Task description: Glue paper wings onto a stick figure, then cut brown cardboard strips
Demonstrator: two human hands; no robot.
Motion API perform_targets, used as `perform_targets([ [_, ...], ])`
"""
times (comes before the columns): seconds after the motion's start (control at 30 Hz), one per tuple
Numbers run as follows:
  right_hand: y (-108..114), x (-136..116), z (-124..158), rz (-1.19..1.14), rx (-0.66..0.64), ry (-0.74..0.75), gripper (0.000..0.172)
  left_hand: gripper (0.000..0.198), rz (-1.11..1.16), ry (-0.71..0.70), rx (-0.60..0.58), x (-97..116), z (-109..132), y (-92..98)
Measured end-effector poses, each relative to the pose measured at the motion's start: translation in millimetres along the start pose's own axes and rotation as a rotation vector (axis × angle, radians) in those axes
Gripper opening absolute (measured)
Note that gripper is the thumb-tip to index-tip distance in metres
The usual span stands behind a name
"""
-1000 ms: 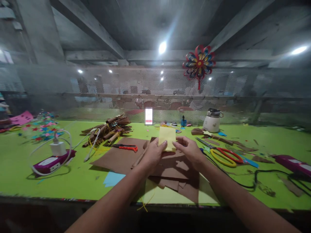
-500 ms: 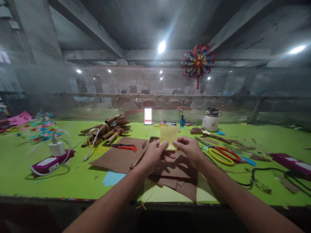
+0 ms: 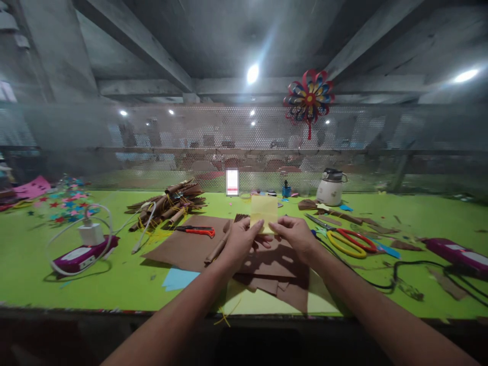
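Observation:
Both my hands hold a small yellow paper sheet (image 3: 264,209) upright over the middle of a green table (image 3: 114,284). My left hand (image 3: 241,238) pinches its lower left edge with thumb and fingers. My right hand (image 3: 293,234) pinches the lower right edge. Beneath them lies a stack of brown paper sheets (image 3: 190,246), with a rolled brown tube (image 3: 217,249) beside my left hand.
An orange utility knife (image 3: 198,231) lies on the brown paper. Red-and-yellow scissors (image 3: 348,240) lie to the right, near a black cable (image 3: 400,277). A pile of brown paper rolls (image 3: 171,202) sits behind. A power bank with charger (image 3: 82,249) is at left, a white jug (image 3: 331,188) at the back.
The yellow sheet and both hands have shifted slightly up and away from me. The grip on it stays the same.

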State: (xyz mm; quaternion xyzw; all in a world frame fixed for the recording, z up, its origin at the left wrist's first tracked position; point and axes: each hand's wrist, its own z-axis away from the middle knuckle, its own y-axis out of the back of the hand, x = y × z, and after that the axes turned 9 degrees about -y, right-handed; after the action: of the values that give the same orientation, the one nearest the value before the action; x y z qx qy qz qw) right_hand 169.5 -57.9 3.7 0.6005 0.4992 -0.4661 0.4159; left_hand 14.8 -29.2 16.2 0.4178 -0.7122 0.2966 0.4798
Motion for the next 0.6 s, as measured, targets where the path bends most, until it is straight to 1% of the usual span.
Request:
perform_targets([
  [0.13,2,-2,1,0.060,0.042,0.034,0.037,0.028,0.011,0.032,-0.027,0,1,5.1],
  [0.3,5,-1,0,0.043,0.045,0.026,0.038,0.024,0.013,0.028,-0.043,-3,1,6.3],
  [0.5,5,4,-4,-0.044,0.014,-0.011,0.037,0.024,0.025,0.006,-0.045,-10,-1,4.7],
  [0.6,3,1,-1,-0.093,-0.050,-0.042,0.038,0.025,0.042,-0.001,-0.045,-10,-2,5.0],
])
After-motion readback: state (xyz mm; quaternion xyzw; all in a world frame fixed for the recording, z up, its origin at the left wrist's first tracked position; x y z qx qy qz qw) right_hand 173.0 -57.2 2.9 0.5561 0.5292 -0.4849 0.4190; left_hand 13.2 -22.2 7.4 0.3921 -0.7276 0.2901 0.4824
